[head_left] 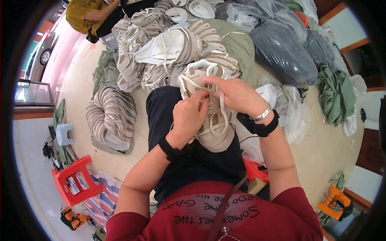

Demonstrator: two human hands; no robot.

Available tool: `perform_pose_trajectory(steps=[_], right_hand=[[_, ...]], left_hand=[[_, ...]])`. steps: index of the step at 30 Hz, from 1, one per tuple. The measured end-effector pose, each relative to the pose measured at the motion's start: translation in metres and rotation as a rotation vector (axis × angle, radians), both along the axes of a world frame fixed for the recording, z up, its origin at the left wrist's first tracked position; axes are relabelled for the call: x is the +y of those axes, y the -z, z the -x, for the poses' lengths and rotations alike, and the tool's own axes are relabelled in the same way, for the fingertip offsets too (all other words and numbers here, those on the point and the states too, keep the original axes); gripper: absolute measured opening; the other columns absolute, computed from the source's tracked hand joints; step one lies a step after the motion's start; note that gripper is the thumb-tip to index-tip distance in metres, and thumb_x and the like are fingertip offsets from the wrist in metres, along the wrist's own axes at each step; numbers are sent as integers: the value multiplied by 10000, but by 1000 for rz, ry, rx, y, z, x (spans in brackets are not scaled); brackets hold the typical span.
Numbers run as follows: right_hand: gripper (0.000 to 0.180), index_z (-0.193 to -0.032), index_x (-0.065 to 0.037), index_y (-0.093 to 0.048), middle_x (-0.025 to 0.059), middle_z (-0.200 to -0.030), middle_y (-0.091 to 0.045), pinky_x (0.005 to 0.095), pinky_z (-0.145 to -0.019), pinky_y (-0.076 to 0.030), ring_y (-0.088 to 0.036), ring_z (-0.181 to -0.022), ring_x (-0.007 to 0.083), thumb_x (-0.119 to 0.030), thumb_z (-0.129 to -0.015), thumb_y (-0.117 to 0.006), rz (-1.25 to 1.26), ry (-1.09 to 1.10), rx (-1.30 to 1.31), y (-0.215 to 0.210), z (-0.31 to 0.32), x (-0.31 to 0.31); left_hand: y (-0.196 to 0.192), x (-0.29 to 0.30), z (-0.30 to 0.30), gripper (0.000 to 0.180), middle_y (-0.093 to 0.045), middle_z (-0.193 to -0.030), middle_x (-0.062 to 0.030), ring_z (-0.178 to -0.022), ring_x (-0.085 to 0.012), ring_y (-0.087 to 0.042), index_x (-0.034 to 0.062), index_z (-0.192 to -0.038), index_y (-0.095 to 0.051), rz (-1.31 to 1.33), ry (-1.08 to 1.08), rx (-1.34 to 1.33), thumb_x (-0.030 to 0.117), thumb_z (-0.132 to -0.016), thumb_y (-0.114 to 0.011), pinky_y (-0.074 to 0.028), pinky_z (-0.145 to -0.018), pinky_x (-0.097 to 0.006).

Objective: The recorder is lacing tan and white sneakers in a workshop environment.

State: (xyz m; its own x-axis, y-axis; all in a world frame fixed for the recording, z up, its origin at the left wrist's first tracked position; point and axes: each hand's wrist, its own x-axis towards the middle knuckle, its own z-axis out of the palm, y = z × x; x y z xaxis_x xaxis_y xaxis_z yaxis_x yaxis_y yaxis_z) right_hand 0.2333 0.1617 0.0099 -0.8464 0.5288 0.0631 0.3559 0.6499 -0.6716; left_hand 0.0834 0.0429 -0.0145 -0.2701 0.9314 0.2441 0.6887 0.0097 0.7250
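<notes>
A beige and white shoe upper [217, 138] lies across my lap, its toe toward me and its padded collar away from me. A cream shoelace [222, 116] runs through its eyelets and hangs in a loop over the front. My left hand [189, 116] pinches at the lace beside the eyelets, thumb and forefinger together. From the other side my right hand [240, 95] grips the upper near the tongue, its thumb stretched across the top and its other fingers curled. The fingertips partly hide the eyelets.
A large heap of similar shoe uppers [165, 50] rises just beyond my knees. Another stacked bundle [110, 116] sits at left. Dark plastic bags [281, 52] fill the far right. A red stool [76, 180] and a small blue stool [64, 134] stand left. Another person [86, 18] sits at far left.
</notes>
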Motion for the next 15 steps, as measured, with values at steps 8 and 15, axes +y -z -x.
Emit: perform_pose_trajectory(steps=[8, 15], right_hand=[[321, -1140, -159, -521, 137, -765, -645, 460, -655, -471, -644, -766, 357, -92, -846, -631, -80, -46, -143, -6, -3, 2], [261, -1040, -128, -517, 130, -763, -640, 461, -645, -462, -643, -763, 354, -119, -827, -667, -226, -96, -264, -14, 9, 12]], left_hand=[[-2, 1, -4, 158, -584, -574, -115, -486, -237, -600, 68, -996, -691, -19, 23, 48, 116, -851, -651, -447, -481, -326], [-2, 0, -3, 161, -601, -601, -132, -516, -268, -619, 71, -1005, -693, -2, 13, 84, 108, -857, -641, -465, -496, -344]])
